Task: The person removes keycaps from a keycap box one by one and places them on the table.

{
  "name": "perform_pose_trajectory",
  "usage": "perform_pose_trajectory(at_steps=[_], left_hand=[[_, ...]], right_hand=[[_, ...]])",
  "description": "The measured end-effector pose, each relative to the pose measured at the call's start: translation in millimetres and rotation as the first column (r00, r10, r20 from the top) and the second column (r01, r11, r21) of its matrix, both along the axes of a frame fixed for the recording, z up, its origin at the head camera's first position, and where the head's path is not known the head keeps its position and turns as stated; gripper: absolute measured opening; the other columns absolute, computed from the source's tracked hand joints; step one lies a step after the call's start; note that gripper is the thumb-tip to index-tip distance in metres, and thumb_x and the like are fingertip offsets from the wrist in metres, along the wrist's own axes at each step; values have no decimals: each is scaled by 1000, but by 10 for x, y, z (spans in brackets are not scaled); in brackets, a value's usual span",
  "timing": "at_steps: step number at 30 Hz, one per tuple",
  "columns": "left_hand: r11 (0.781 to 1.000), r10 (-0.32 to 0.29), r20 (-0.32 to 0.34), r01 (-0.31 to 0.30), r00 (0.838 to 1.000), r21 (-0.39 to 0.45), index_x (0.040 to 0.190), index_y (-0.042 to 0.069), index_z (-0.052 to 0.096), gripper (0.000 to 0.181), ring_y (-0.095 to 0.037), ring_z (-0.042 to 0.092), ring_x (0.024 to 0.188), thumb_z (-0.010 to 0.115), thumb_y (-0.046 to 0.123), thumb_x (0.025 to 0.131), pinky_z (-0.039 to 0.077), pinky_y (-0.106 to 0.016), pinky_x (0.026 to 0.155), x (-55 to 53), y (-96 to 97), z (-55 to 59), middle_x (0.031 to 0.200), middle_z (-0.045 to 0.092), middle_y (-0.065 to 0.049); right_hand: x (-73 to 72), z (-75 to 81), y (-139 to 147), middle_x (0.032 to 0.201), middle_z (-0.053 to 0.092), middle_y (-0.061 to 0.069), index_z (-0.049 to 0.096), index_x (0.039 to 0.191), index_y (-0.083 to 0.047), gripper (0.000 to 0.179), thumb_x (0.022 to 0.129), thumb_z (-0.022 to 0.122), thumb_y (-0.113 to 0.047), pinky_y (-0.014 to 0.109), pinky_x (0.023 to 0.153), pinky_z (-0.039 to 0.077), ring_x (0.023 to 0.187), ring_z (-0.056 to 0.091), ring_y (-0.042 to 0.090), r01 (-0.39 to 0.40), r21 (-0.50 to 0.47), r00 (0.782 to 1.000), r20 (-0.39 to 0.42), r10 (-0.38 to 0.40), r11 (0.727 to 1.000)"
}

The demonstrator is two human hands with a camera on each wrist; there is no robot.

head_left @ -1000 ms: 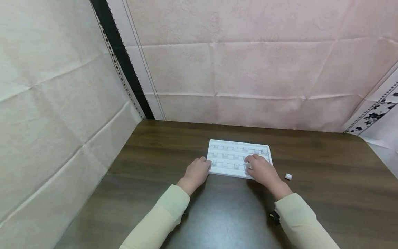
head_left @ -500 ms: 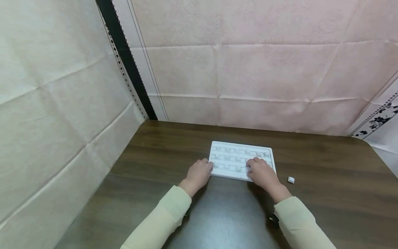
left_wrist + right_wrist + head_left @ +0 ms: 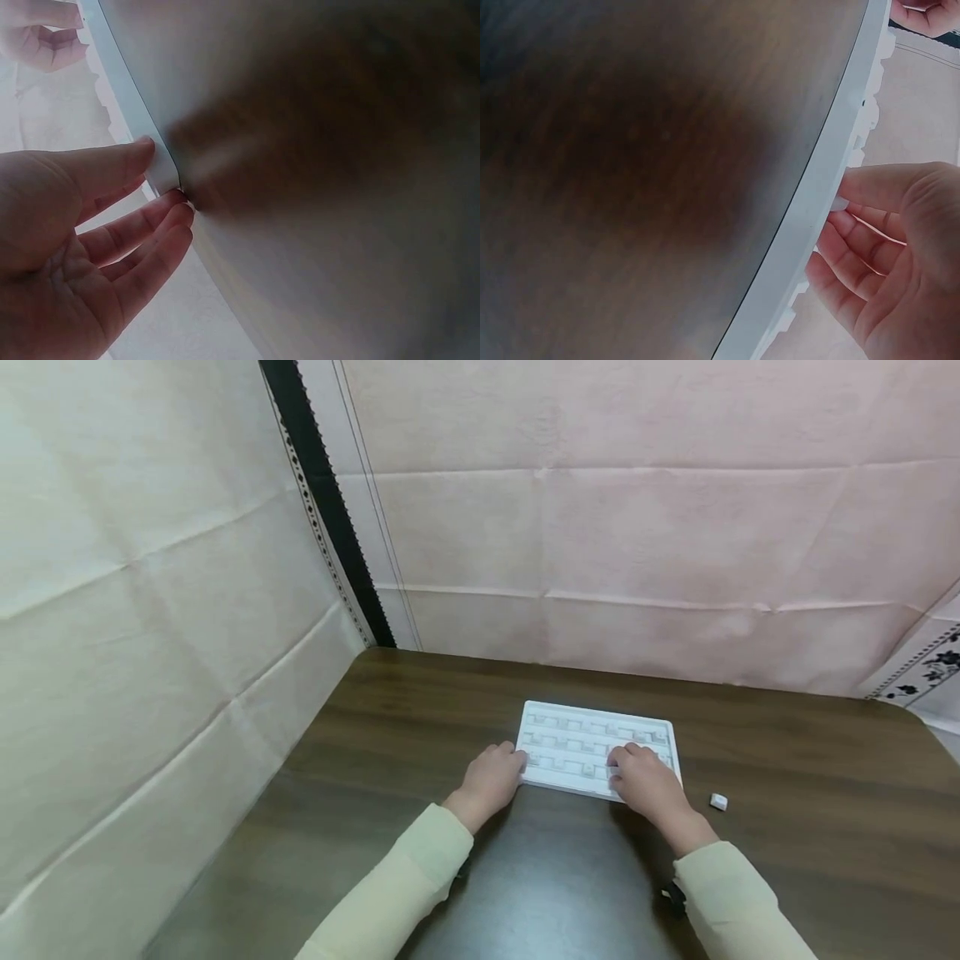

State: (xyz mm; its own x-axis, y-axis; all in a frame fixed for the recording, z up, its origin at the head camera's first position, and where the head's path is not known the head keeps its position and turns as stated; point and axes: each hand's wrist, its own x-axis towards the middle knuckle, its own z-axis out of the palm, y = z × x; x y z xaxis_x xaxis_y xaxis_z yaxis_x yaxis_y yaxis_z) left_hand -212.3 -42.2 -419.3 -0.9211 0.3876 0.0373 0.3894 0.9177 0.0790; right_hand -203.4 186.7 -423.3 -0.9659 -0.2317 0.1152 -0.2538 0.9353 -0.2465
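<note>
A white rectangular board with rows of small raised white key-like blocks lies flat on the brown table. My left hand grips its near left corner, the thumb against the front edge in the left wrist view and the fingertips by the corner. Over the board's right part is my right hand. In the right wrist view, that hand pinches a small white block between thumb and index finger, at the board. Whether the block is seated cannot be told. Another small white block sits alone on the table, right of the board.
The wooden table extends around the board on all sides. Pale creased cloth hangs behind its far edge, and another cloth hangs at the left. A dark object shows under the right cuff.
The board, hands and loose block all shift slightly right together in the head view as the camera turns. Both hands keep their places on the board.
</note>
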Motion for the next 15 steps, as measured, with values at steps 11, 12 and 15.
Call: perform_pose_trajectory(at_steps=[11,12,15], left_hand=[[1000,1,11,0,1000,-18,106,13,64,21,-14,51,74,62,24,88,46,-23,65,13,10,-7,94,62,-4],[1000,1,10,-1,1000,-19,107,13,64,22,-14,51,74,62,24,88,46,-22,65,8,0,0,94,62,-5],[1000,6,10,-6,1000,-28,108,13,64,22,-14,51,75,61,24,89,47,-23,66,-13,-23,16,95,62,-5]], right_hand=[[18,-4,15,91,61,11,64,97,-3,17,81,64,-9,42,72,48,79,52,24,-6,-16,1000,13,6,1000],[11,1,10,91,61,11,64,98,-3,17,81,64,-9,42,73,48,79,52,24,-1,-20,1000,9,2,1000],[-3,33,14,94,62,13,64,100,-3,19,82,65,-10,45,75,49,83,54,26,9,-33,1000,5,-9,999]])
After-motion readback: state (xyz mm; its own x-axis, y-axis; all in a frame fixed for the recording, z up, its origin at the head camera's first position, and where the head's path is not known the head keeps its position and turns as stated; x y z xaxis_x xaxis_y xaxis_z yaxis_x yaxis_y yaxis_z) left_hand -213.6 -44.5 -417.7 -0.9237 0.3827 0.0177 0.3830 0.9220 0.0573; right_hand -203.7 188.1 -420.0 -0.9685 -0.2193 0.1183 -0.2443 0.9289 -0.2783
